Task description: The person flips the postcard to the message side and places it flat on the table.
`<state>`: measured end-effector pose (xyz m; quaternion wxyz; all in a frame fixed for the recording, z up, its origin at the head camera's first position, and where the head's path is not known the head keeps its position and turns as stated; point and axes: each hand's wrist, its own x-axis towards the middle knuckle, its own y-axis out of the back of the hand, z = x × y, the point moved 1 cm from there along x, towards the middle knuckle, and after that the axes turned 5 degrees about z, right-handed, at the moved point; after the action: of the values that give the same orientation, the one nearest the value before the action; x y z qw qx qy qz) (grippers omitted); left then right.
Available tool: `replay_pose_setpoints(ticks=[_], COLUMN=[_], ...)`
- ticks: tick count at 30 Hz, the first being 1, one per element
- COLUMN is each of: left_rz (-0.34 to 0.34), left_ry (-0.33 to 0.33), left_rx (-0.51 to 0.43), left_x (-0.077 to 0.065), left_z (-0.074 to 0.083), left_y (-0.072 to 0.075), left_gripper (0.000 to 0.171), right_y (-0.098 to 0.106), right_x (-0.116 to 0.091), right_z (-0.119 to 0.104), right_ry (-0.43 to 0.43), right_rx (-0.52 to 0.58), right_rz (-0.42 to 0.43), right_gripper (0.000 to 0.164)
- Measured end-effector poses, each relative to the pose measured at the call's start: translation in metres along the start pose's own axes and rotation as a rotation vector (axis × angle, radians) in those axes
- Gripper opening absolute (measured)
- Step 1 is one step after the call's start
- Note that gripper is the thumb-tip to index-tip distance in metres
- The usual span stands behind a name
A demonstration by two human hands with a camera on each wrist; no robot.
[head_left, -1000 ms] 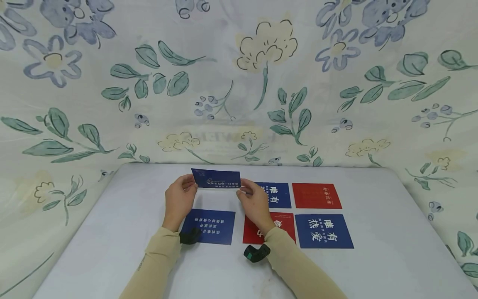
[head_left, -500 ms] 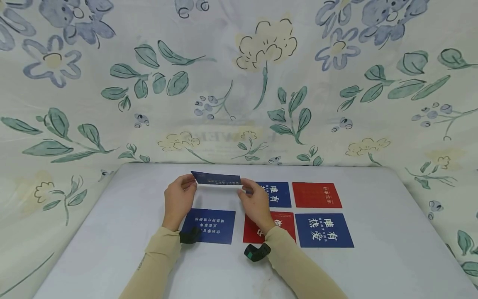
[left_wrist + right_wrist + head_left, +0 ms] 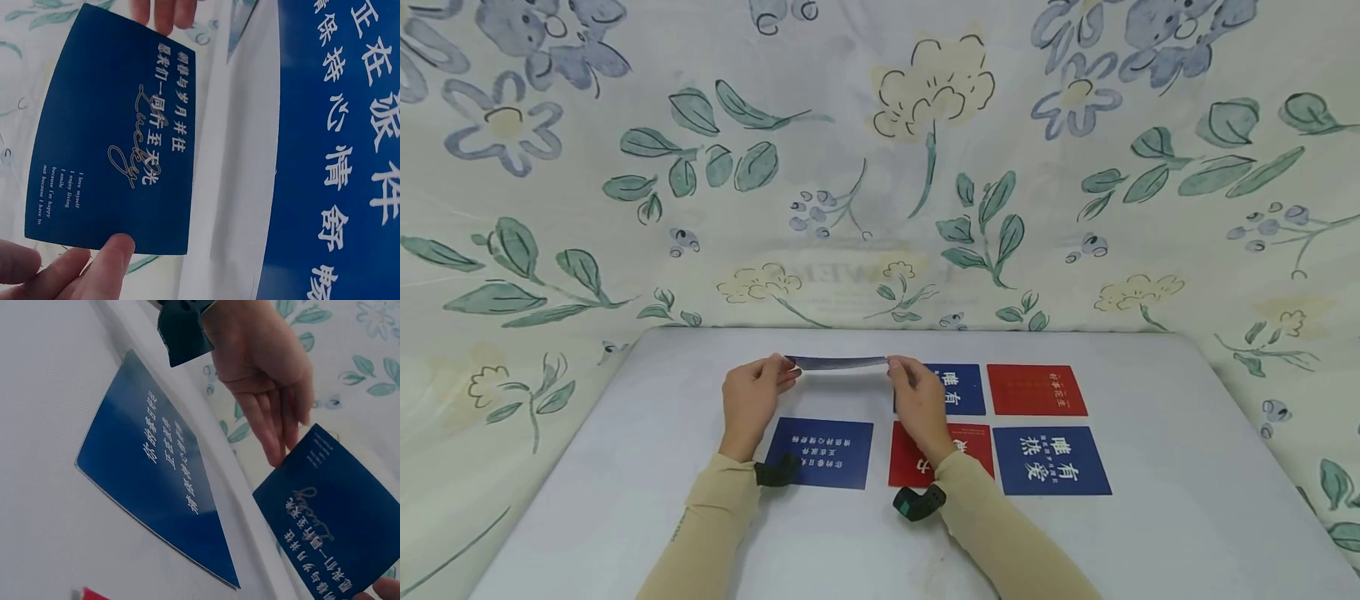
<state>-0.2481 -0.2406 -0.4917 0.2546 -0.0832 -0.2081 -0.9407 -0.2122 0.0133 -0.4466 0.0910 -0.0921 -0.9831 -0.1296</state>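
Observation:
A dark blue card (image 3: 838, 364) with white print and the script word "Lucky" is held up over the far part of the table, nearly edge-on in the head view. My left hand (image 3: 750, 408) pinches its left end, and the thumb (image 3: 115, 250) shows on the printed face in the left wrist view. At the other end, my right hand (image 3: 922, 408) pinches the card between thumb and fingers. Below it lies another blue card (image 3: 857, 475) with white characters, flat on the table. A red card (image 3: 973, 458) is partly hidden by my right hand and wrist.
To the right lie a blue card (image 3: 1086, 479) and a red card (image 3: 1018, 392), with another blue card (image 3: 972, 404) partly behind my right hand. All rest on a white table (image 3: 587, 500). A floral curtain (image 3: 850, 275) rises behind its far edge.
The held card has tipped from showing its printed face to nearly edge-on in the head view. Both hands have rolled with it, still pinching its ends. The cards on the table stay put.

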Motion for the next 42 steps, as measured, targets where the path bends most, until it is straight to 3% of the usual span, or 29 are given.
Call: replay_pose_setpoints(ticks=[6, 15, 22, 29, 42], left_rz=[0.007, -0.028, -0.069, -0.088, -0.087], left_ry=[0.024, 0.037, 0.076, 0.113, 0.133], left_rx=[-0.022, -0.045, -0.137, -0.085, -0.103], left_x=[0.0017, 0.0031, 0.0003, 0.003, 0.0038], left_z=[-0.001, -0.0017, 0.0063, 0.0033, 0.0002], left_y=[0.002, 0.0022, 0.0064, 0.0076, 0.0063], left_gripper=[0.058, 0.056, 0.047, 0.051, 0.052], right_y=[0.0004, 0.0008, 0.0026, 0.0039, 0.0048], right_x=[-0.0003, 0.0003, 0.0015, 0.0035, 0.0057], right_z=[-0.0013, 0.0013, -0.0001, -0.0003, -0.0002], right_ry=[-0.02, -0.055, -0.096, -0.105, -0.118], right_rx=[0.017, 0.025, 0.051, 0.109, 0.167], right_rz=[0.004, -0.004, -0.039, -0.082, -0.116], right_gripper=[0.037, 0.037, 0.038, 0.04, 0.034])
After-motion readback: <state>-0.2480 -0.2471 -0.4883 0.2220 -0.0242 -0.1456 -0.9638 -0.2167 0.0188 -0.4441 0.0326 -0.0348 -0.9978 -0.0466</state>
